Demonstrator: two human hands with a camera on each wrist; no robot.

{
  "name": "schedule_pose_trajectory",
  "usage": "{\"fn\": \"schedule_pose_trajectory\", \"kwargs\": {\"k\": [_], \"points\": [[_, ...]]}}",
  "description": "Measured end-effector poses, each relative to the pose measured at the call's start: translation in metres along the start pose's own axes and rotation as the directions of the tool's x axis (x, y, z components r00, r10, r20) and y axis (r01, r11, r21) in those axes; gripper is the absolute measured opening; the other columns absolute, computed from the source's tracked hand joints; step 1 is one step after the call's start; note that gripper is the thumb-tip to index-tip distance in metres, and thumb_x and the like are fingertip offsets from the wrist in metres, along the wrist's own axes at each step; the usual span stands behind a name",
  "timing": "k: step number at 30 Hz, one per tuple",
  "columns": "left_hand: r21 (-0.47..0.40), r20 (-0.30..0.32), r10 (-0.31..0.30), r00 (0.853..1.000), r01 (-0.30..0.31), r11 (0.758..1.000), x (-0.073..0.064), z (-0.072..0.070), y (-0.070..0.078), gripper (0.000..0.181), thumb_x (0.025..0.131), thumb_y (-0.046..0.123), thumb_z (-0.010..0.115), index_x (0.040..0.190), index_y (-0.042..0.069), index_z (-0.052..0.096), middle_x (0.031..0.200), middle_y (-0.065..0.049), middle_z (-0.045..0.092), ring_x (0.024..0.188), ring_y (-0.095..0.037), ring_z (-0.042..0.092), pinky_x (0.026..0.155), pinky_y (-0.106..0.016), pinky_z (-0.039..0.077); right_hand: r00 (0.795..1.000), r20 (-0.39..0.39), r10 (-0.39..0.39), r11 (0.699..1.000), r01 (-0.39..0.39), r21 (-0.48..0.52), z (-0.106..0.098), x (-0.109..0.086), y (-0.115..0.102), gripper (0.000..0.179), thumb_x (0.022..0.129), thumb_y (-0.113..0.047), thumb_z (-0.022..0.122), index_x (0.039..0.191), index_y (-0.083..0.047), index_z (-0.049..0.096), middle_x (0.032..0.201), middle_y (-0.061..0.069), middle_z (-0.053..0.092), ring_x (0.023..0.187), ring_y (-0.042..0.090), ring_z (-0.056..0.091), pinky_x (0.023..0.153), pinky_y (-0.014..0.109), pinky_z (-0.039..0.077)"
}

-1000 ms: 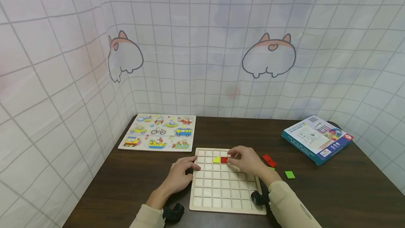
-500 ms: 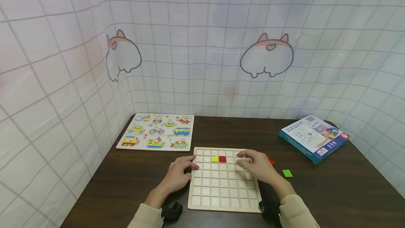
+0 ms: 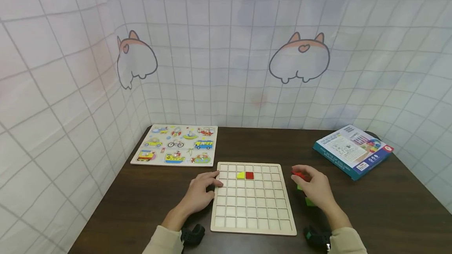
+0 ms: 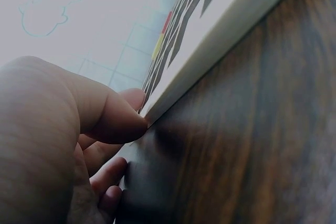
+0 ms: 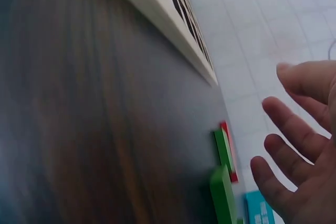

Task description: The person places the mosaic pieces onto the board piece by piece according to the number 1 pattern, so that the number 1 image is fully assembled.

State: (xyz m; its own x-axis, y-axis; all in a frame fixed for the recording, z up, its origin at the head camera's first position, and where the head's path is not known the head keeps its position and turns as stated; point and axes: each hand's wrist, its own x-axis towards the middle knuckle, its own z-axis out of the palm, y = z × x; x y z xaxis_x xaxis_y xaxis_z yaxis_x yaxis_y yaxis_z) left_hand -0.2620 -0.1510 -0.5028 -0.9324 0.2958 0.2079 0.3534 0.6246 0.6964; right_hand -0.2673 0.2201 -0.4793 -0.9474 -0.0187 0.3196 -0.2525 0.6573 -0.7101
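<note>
My left hand rests at the left edge of a pale wooden grid board, fingertips on its rim. The left wrist view shows the thumb against the board's side. A yellow triangular tile and a red square tile sit side by side in the upper grid. My right hand hovers over loose tiles right of the board, fingers spread and holding nothing in the right wrist view. Red tiles show between its thumb and fingers, partly hidden. Green tiles lie by its palm.
A vehicle picture puzzle board lies at the back left of the dark wooden table. At the back right is a blue-and-white box. A white checked cloth with cartoon corgis hangs behind and along the sides.
My right hand has moved right, off the grid board, to the loose tiles. The red square tile by the yellow one has been let go. My left hand has stayed put.
</note>
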Motion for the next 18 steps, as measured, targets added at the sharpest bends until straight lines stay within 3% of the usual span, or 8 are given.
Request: {"fn": "schedule_pose_trajectory", "kwargs": {"k": [2,7,10,18], "points": [[-0.003,-0.001,-0.002,1.0,0.002,1.0,0.0,0.0,0.0,0.034,0.083,-0.003,0.055,0.103,0.017,0.074,0.145,-0.005,0.05,0.137,-0.029,0.037,0.108,-0.059,0.021,1.0,-0.019,0.01,0.999,-0.011,-0.045,-0.005,0.0,0.002,0.029,0.089,-0.015,0.071,0.116,-0.007,0.068,0.11,0.01,0.07,0.093,0.023,0.062,0.075,0.028,0.051],[0.002,-0.005,-0.008,1.0,0.008,1.0,0.002,0.0,0.0,0.034,0.084,-0.003,0.055,0.103,0.018,0.074,0.146,-0.004,0.05,0.137,-0.029,0.036,0.108,-0.059,0.021,0.999,-0.048,-0.001,0.99,-0.006,-0.138,-0.014,-0.002,0.005,0.029,0.086,-0.012,0.073,0.114,-0.006,0.069,0.111,0.014,0.069,0.096,0.03,0.062,0.079,0.044,0.051],[0.013,-0.009,-0.018,1.0,0.018,1.0,0.002,0.0,0.0,0.034,0.084,-0.003,0.056,0.103,0.018,0.074,0.145,-0.004,0.05,0.137,-0.028,0.037,0.109,-0.057,0.022,1.0,-0.03,0.0,0.988,-0.005,-0.157,-0.018,-0.003,0.009,0.03,0.086,-0.013,0.073,0.114,-0.005,0.069,0.111,0.016,0.069,0.099,0.033,0.063,0.081,0.051,0.05],[0.03,-0.007,-0.024,1.0,0.024,0.999,0.001,0.001,0.0,0.034,0.083,-0.001,0.056,0.104,0.019,0.074,0.145,-0.003,0.051,0.137,-0.026,0.038,0.11,-0.055,0.023,0.996,0.043,0.073,0.974,-0.062,-0.219,-0.029,-0.01,0.023,0.032,0.086,-0.019,0.072,0.114,-0.004,0.07,0.11,0.017,0.07,0.101,0.036,0.063,0.085,0.054,0.048]]}}
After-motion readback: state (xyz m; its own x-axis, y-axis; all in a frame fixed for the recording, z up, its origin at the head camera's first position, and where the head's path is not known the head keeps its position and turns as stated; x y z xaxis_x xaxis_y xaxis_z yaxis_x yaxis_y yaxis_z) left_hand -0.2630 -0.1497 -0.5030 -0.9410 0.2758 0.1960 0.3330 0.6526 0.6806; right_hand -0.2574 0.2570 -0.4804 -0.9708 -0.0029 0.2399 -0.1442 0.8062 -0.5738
